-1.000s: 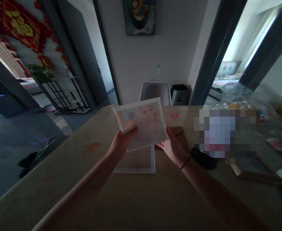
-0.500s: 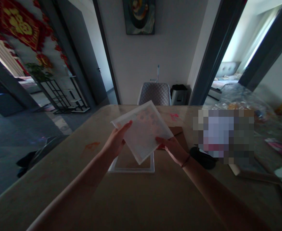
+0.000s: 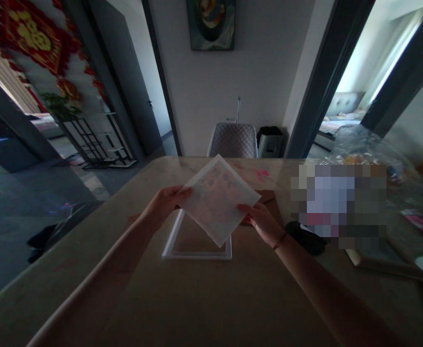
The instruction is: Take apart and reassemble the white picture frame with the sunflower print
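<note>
A translucent whitish sheet (image 3: 219, 200) with a faint reddish pattern is held up above the table, turned so one corner points down. My left hand (image 3: 168, 200) pinches its left corner. At the right corner, my right hand (image 3: 260, 217) has thumb and fingers closed on the sheet. Beneath it, a white rectangular frame (image 3: 197, 256) lies flat on the table, its upper part hidden by the sheet. A brown folder-like piece (image 3: 269, 197) lies behind my right hand.
On the table (image 3: 182, 299), a black object (image 3: 307, 238) sits right of my right hand, beside a blurred-out patch. Clear plastic wrapping (image 3: 363, 144) is piled at the right. A chair (image 3: 233, 140) stands beyond the far edge.
The sheet has rotated so that its corners now point up, down and sideways. My left hand has shifted slightly left along it; my right hand has barely moved.
</note>
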Available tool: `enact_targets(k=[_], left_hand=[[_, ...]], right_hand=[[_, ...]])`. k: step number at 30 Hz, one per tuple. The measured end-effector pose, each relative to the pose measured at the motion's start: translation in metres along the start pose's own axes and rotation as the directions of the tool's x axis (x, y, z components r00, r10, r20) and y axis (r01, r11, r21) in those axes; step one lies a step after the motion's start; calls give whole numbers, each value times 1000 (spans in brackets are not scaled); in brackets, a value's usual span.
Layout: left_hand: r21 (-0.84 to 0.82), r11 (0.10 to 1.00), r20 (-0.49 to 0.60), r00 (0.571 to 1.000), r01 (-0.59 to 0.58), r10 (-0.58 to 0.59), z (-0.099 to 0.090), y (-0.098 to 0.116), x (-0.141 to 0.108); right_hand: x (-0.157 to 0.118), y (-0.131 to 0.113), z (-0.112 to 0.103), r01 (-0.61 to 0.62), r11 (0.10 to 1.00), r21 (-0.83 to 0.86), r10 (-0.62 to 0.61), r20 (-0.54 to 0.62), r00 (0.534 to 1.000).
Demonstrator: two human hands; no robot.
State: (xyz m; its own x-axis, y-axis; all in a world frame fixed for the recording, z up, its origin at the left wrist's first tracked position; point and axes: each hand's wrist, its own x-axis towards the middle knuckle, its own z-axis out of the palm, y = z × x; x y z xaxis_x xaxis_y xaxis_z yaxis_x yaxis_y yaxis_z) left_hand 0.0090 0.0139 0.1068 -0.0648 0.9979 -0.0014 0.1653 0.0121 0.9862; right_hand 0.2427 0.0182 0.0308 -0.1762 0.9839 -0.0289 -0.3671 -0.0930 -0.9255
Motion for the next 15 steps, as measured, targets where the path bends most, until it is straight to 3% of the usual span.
enact_targets(k=[4,9,12,15], left_hand=[[104,994,3,1000,-19,19,-10,-19,1],[398,910,5,993,-114,122,-30,-56,2],[517,829,-70,954,-215,291,-34,-79,-4],[635,748,-169,910,-193,379,-30,-96,-16]], right_hand=[[1,7,-1,-15,1000,-15,15,7,1000],[1,15,0,-2,994,-108,4,19,1000],[1,20,1,32,985,-172,-30,12,999],[1,26,1,39,973,-226,-48,-33,998]])
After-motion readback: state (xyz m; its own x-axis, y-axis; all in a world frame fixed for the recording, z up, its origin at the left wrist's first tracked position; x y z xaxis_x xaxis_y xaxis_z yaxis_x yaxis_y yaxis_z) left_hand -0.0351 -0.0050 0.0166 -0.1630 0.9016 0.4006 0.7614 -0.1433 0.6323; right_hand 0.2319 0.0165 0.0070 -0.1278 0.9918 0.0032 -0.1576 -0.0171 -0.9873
